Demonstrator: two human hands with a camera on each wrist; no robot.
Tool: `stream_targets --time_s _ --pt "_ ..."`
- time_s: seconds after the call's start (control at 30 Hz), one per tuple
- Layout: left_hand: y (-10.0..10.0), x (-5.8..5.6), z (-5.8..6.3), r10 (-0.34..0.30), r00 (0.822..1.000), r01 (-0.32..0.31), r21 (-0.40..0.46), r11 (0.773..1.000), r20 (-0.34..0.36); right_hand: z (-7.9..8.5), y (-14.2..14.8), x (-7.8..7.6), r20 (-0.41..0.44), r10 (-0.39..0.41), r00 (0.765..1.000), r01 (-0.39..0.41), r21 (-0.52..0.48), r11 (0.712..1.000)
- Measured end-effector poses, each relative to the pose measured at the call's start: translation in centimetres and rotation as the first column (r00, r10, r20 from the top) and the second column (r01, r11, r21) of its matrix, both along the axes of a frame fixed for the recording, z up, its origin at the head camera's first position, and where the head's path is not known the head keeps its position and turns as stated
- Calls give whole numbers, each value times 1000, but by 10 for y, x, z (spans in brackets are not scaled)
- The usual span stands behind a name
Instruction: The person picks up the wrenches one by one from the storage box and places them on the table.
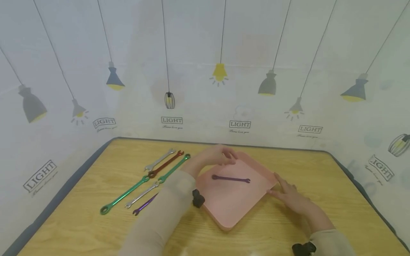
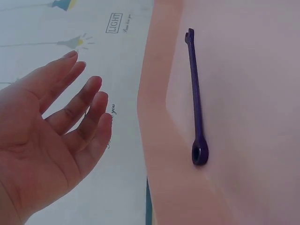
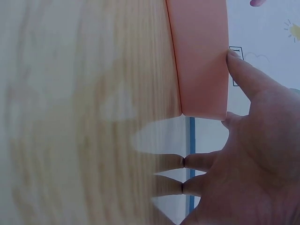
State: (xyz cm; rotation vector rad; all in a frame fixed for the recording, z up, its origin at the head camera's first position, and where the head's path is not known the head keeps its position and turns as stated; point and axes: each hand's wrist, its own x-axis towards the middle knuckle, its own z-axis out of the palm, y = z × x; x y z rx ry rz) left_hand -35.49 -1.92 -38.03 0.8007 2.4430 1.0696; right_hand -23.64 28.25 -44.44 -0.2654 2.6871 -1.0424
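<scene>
A dark purple combination wrench [image 1: 230,178] lies in the pink tray [image 1: 224,217], ring end to the left. The tray is turned so that one corner points toward me. Over its far left side hovers my left hand [image 1: 221,155], fingers loosely bent; in the left wrist view the palm [image 2: 42,145] holds nothing and the wrench [image 2: 197,101] lies beside it, past the tray wall. At the tray's right corner, my right hand [image 1: 289,195] has the corner between thumb and fingers. Its thumb [image 3: 251,75] touches the rim in the right wrist view, while other fingertips meet the table.
Left of the tray several wrenches lie slanted on the wooden table [image 1: 73,227]: a silver one [image 1: 160,160], a red one [image 1: 166,164], green ones [image 1: 125,195], another silver one [image 1: 142,195] and a purple one [image 1: 145,204] partly hidden by my left sleeve. A lamp-printed wall covering [image 1: 205,106] stands behind.
</scene>
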Motion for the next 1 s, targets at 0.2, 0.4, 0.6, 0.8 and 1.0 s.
stream_targets --time_s 0.2,0.4,0.6,0.8,1.0 --pt "13 -13 -9 -24 999 22 63 998 37 1 0 0 -7 -11 1000 11 11 1000" --pt "24 -9 -22 5 993 -19 113 993 121 -1 -2 0 -14 -5 1000 5 9 1000" --pt "31 -9 -35 -61 986 32 188 982 153 0 -1 -1 -16 -10 1000 10 12 1000" --pt "36 -17 -49 -86 996 87 18 996 -31 1 -1 -1 -18 -11 1000 11 17 1000" --pt "40 -18 -58 -92 990 81 -101 992 -104 0 -1 1 -21 2 1000 -2 14 1000"
